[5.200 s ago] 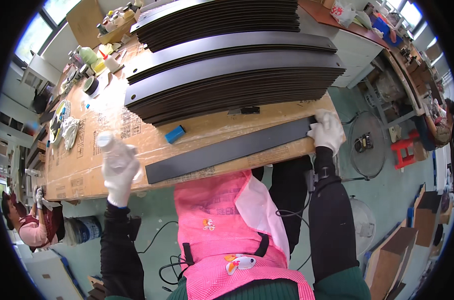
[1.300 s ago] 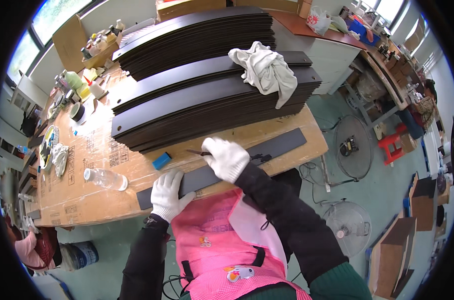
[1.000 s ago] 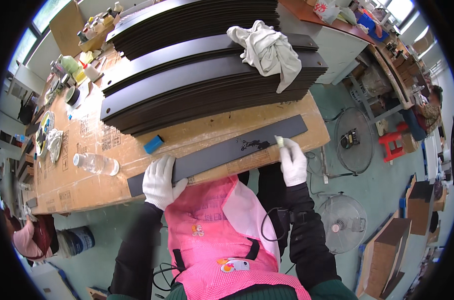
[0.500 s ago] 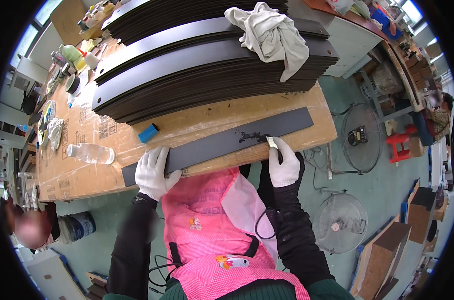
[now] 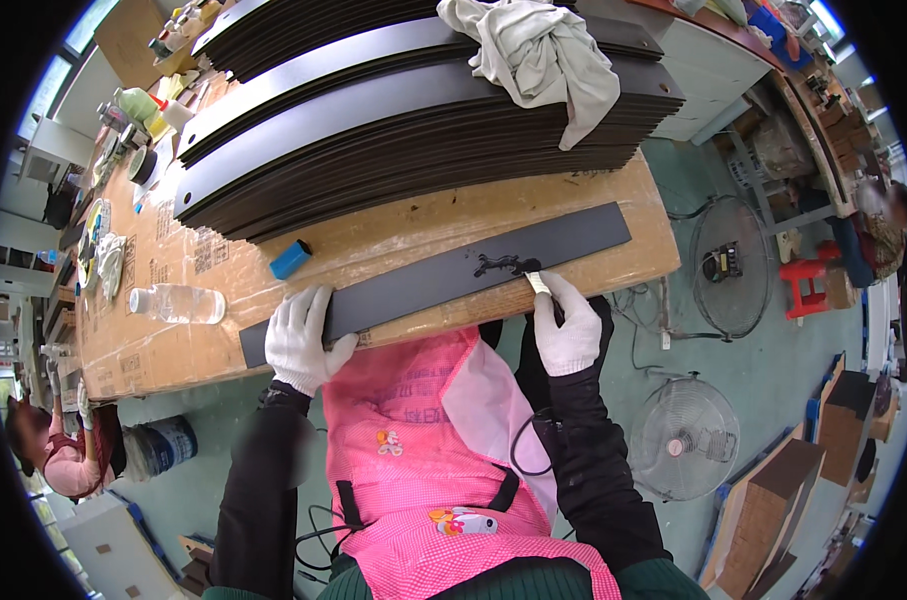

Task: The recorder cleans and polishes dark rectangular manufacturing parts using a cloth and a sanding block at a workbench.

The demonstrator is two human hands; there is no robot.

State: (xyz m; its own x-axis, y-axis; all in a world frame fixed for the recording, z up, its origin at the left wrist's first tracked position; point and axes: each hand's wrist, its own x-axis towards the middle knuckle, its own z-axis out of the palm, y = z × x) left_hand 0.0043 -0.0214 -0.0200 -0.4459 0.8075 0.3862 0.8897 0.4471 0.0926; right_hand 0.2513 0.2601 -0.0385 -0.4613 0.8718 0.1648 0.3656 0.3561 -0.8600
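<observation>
A long, narrow dark grey board [image 5: 413,292] lies slantwise along the near edge of the cardboard-covered table. My left hand [image 5: 299,342], in a white knit glove, spans the board near its left end, fingers over the top and thumb toward the near edge. In my right hand [image 5: 567,330], also gloved, a small flat whitish tool [image 5: 538,283] is pinched between thumb and fingers. Its dark tip meets a wet-looking black smear [image 5: 501,264] on the right half of the board. The tool's exact kind cannot be made out.
Behind the board rise stacks of dark boards [image 5: 413,150] with a pale crumpled cloth [image 5: 545,60] on top. A blue block [image 5: 290,259] and a clear bottle [image 5: 178,304] are on the table. Fans [image 5: 683,440] stand at right; people work at both sides.
The black smear looks more gathered, with fewer loose specks, and the tool tip has shifted slightly. My left hand keeps its place on the board. The person at far left has moved.
</observation>
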